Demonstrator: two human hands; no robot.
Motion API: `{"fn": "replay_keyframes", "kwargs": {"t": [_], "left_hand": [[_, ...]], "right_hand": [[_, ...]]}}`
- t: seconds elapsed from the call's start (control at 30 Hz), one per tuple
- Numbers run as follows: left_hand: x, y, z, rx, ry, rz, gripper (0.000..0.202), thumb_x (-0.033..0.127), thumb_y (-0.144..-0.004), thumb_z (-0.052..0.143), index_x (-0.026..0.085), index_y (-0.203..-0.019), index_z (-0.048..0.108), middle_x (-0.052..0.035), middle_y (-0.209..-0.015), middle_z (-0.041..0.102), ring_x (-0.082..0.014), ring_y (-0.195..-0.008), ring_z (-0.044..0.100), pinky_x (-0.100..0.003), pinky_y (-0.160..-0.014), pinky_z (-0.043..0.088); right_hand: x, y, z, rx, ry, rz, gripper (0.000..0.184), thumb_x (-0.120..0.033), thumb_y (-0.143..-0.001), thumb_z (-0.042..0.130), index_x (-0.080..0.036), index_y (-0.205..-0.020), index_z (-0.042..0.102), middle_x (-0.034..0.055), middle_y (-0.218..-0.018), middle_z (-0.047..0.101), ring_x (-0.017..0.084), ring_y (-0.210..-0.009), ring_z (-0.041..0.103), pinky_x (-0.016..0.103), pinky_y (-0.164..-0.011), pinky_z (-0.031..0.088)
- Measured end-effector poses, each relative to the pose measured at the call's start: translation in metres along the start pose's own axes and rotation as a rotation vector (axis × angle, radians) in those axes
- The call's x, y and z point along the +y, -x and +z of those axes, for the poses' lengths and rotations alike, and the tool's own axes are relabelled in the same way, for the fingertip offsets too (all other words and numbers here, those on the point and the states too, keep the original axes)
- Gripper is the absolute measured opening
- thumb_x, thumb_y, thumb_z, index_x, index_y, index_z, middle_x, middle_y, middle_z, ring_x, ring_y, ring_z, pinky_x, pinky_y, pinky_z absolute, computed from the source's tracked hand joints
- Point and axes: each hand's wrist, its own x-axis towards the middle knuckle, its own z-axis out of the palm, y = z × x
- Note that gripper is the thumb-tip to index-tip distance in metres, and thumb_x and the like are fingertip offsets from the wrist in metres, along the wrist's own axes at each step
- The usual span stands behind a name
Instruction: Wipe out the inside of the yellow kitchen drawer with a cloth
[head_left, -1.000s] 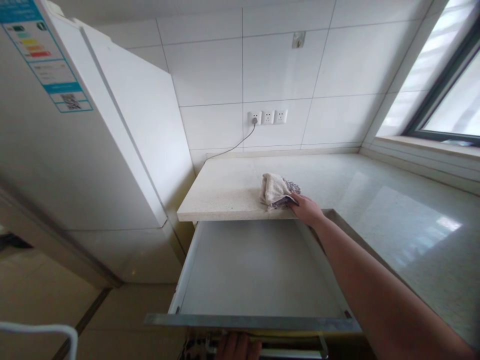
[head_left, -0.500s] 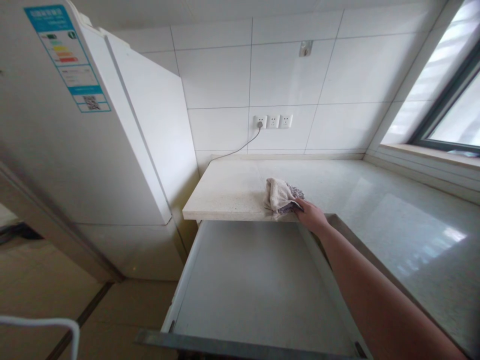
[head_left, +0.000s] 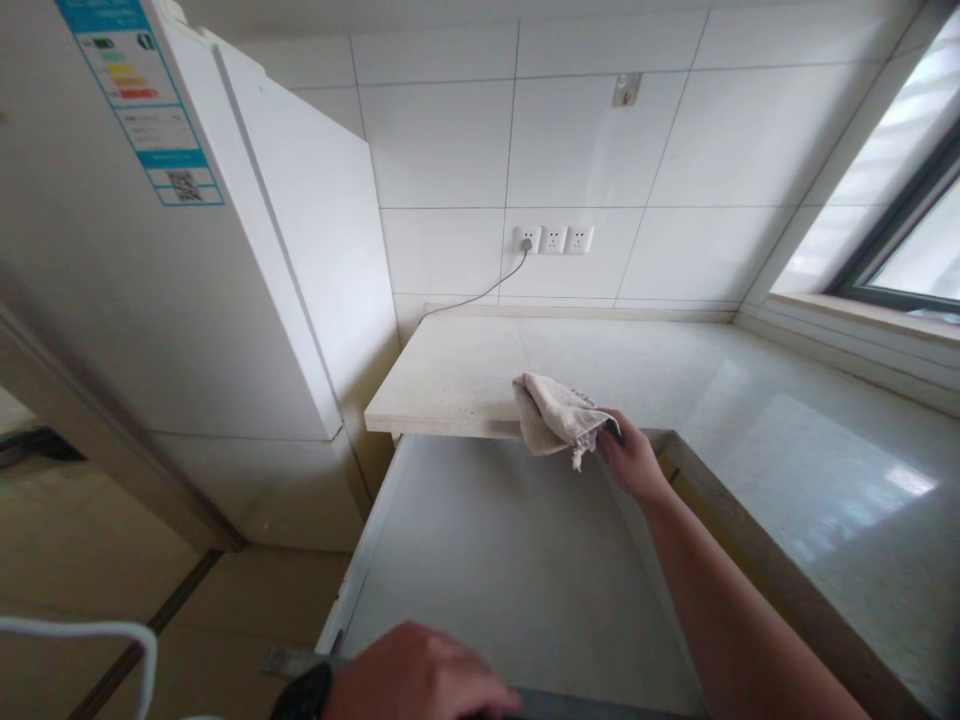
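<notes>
My right hand (head_left: 631, 455) is closed on a pale, frayed cloth (head_left: 553, 412). It holds the cloth at the counter's front edge, and part of it hangs over the open drawer (head_left: 517, 560). At the bottom of the view, my left hand (head_left: 420, 675), with a dark band at its wrist, lies over the drawer front (head_left: 600, 705). Its fingers are curled on the top edge, and their tips are partly cut off by the frame. Nothing lies inside the visible part of the drawer.
The white countertop (head_left: 450, 375) runs along the tiled wall and turns right beneath a window (head_left: 915, 230). A tall white fridge (head_left: 300, 220) stands on the left. Its cord (head_left: 480, 295) reaches a wall socket (head_left: 527, 240). A white curved bar (head_left: 90, 630) shows at lower left.
My left hand has come into view at the drawer front. My right hand has drawn the cloth off the countertop, slightly toward me, over the counter's edge.
</notes>
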Motion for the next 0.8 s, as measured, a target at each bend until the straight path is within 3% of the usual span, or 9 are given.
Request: {"fn": "replay_keyframes", "kwargs": {"t": [0.1, 0.17, 0.27, 0.37, 0.43, 0.53, 0.6, 0.7, 0.8], "left_hand": [[-0.015, -0.012, -0.018, 0.154, -0.112, -0.146, 0.030, 0.027, -0.096, 0.051, 0.032, -0.123, 0.063, 0.0028, -0.110, 0.069, -0.0187, -0.103, 0.064, -0.033, -0.092, 0.046], [-0.025, -0.016, -0.018, 0.189, -0.209, -0.207, 0.029, 0.023, -0.096, 0.051, 0.030, -0.121, 0.063, 0.0015, -0.109, 0.068, -0.0205, -0.104, 0.062, -0.035, -0.092, 0.045], [-0.036, -0.015, -0.004, 0.080, -0.241, -0.182, 0.023, 0.028, -0.094, 0.057, 0.029, -0.116, 0.064, 0.0009, -0.109, 0.067, -0.0221, -0.104, 0.062, -0.036, -0.092, 0.045], [-0.042, -0.010, 0.011, -0.002, -0.203, -0.170, 0.024, 0.033, -0.097, 0.054, 0.028, -0.117, 0.065, -0.0003, -0.111, 0.067, -0.0228, -0.106, 0.062, -0.037, -0.094, 0.046], [-0.045, -0.007, 0.019, -0.010, -0.164, -0.184, 0.027, 0.035, -0.100, 0.048, 0.027, -0.120, 0.064, -0.0014, -0.113, 0.067, -0.0229, -0.108, 0.062, -0.038, -0.096, 0.045], [-0.047, -0.007, 0.027, 0.011, -0.128, -0.232, 0.029, 0.038, -0.099, 0.047, 0.027, -0.120, 0.065, -0.0019, -0.115, 0.068, -0.0244, -0.109, 0.062, -0.041, -0.096, 0.046], [-0.048, -0.009, 0.031, 0.029, -0.132, -0.245, 0.030, 0.038, -0.098, 0.047, 0.028, -0.120, 0.064, -0.0017, -0.114, 0.068, -0.0253, -0.109, 0.063, -0.043, -0.095, 0.047], [-0.050, -0.012, 0.035, 0.008, -0.168, -0.204, 0.031, 0.037, -0.097, 0.044, 0.027, -0.119, 0.064, -0.0025, -0.112, 0.069, -0.0259, -0.106, 0.064, -0.045, -0.094, 0.049], [-0.053, -0.016, 0.036, -0.027, -0.198, -0.186, 0.031, 0.036, -0.096, 0.045, 0.026, -0.119, 0.065, -0.0041, -0.109, 0.069, -0.0262, -0.103, 0.065, -0.045, -0.092, 0.051]], "right_hand": [[-0.023, 0.010, 0.006, -0.203, -0.111, -0.103, 0.036, -0.041, -0.100, 0.047, -0.022, -0.129, 0.056, 0.0087, -0.129, 0.062, 0.022, -0.109, 0.061, 0.035, -0.096, 0.048], [-0.032, 0.017, 0.017, -0.352, -0.124, -0.123, 0.034, -0.037, -0.099, 0.047, -0.022, -0.128, 0.059, 0.0080, -0.128, 0.062, 0.021, -0.112, 0.060, 0.035, -0.100, 0.046], [-0.027, 0.030, 0.040, -0.584, -0.076, -0.086, 0.032, -0.030, -0.096, 0.049, -0.023, -0.123, 0.064, 0.0057, -0.121, 0.065, 0.021, -0.112, 0.060, 0.035, -0.101, 0.045], [-0.003, 0.046, 0.063, -0.896, 0.052, 0.037, 0.039, -0.019, -0.086, 0.052, -0.022, -0.121, 0.068, 0.0057, -0.118, 0.067, 0.024, -0.110, 0.062, 0.037, -0.099, 0.046], [0.011, 0.053, 0.075, -1.031, 0.177, 0.071, 0.044, -0.012, -0.077, 0.051, -0.020, -0.115, 0.071, 0.0080, -0.121, 0.066, 0.026, -0.115, 0.059, 0.040, -0.103, 0.043], [0.017, 0.051, 0.090, -0.941, 0.288, 0.069, 0.046, -0.016, -0.078, 0.051, -0.019, -0.120, 0.069, 0.0109, -0.129, 0.061, 0.028, -0.122, 0.054, 0.043, -0.109, 0.038], [0.010, 0.046, 0.102, -0.795, 0.336, 0.089, 0.050, -0.034, -0.085, 0.054, -0.022, -0.133, 0.062, 0.0128, -0.139, 0.053, 0.032, -0.126, 0.049, 0.048, -0.109, 0.035], [-0.002, 0.040, 0.128, -0.767, 0.438, 0.207, 0.088, -0.074, -0.077, 0.060, -0.032, -0.152, 0.041, 0.0142, -0.159, 0.025, 0.047, -0.139, 0.029, 0.063, -0.106, 0.031], [-0.006, 0.037, 0.158, -0.867, 0.511, 0.334, 0.123, -0.093, -0.056, 0.060, -0.043, -0.159, 0.018, 0.0108, -0.166, -0.004, 0.057, -0.142, 0.008, 0.075, -0.098, 0.026]]}}
